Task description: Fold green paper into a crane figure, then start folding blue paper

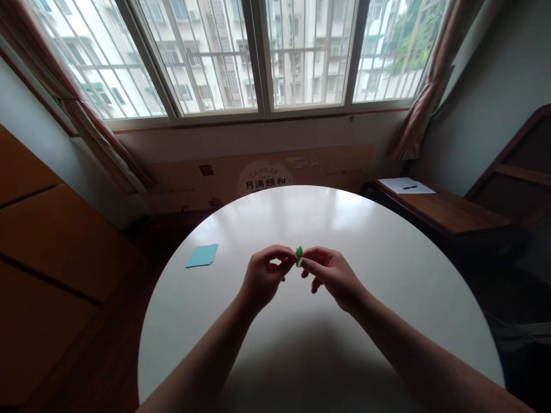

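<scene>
A small green folded piece, seemingly of paper, is held up above the middle of the white round table. My left hand pinches its left side between thumb and forefinger. From the right, my right hand pinches the same piece with thumb and forefinger, its other fingers loosely curled below. The fingertips partly cover the piece, so its exact shape is hard to make out. To the left of my hands, a light blue square of paper, perhaps a thin stack, lies flat on the table.
Beyond the table's far edge stands a printed orange board under the barred window. At the right, a wooden side table bears a white paper sheet and a dark pen. Wooden cabinets stand at the left.
</scene>
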{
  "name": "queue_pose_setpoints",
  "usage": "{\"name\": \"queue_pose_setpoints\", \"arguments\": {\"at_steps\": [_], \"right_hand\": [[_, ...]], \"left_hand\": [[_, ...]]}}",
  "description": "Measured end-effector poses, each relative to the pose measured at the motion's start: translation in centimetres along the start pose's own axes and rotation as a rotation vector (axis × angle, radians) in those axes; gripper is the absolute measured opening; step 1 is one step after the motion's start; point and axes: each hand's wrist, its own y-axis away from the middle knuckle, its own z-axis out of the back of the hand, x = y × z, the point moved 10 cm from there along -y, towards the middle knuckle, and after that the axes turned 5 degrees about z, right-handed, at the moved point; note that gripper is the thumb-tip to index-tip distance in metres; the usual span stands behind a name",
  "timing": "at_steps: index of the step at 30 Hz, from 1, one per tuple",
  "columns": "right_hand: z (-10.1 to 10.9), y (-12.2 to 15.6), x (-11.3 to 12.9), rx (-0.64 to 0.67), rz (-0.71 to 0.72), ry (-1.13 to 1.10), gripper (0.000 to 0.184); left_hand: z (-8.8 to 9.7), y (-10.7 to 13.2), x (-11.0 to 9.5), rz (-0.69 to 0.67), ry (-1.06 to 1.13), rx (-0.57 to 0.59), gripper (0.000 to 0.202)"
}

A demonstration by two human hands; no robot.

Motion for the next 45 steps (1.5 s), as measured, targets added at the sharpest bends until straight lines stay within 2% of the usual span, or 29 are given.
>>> {"name": "queue_pose_setpoints", "arguments": {"at_steps": [5, 12, 18, 24, 28, 37, 45], "right_hand": [[0.0, 0.2, -0.4, -0.012, -0.081, -0.048, 0.029], [-0.4, 0.3, -1.0, 0.034, -0.114, -0.035, 0.032], [-0.7, 0.3, -1.5, 0.076, -0.150, -0.061, 0.029], [-0.3, 0.1, -1.4, 0.063, -0.151, -0.058, 0.030], [0.2, 0.0, -1.2, 0.030, -0.131, -0.005, 0.030], [0.2, 0.0, -0.8, 0.025, -0.102, 0.064, 0.030], [0.1, 0.2, -1.1, 0.035, -0.137, 0.045, 0.032]], "left_hand": [[0.3, 0.2, -0.3, -0.039, -0.109, -0.034, 0.008], [0.1, 0.5, -1.0, -0.094, -0.207, -0.024, 0.010], [0.6, 0.2, 0.3, 0.048, -0.121, -0.047, 0.003], [0.3, 0.0, 2.5, 0.309, 0.064, 0.010, 0.025], [-0.1, 0.2, 2.9, 0.416, 0.054, 0.070, 0.030], [-0.5, 0.5, 3.5, 0.484, -0.010, 0.122, 0.030], [-0.4, 0.4, 2.7, 0.402, -0.073, 0.088, 0.031]]}}
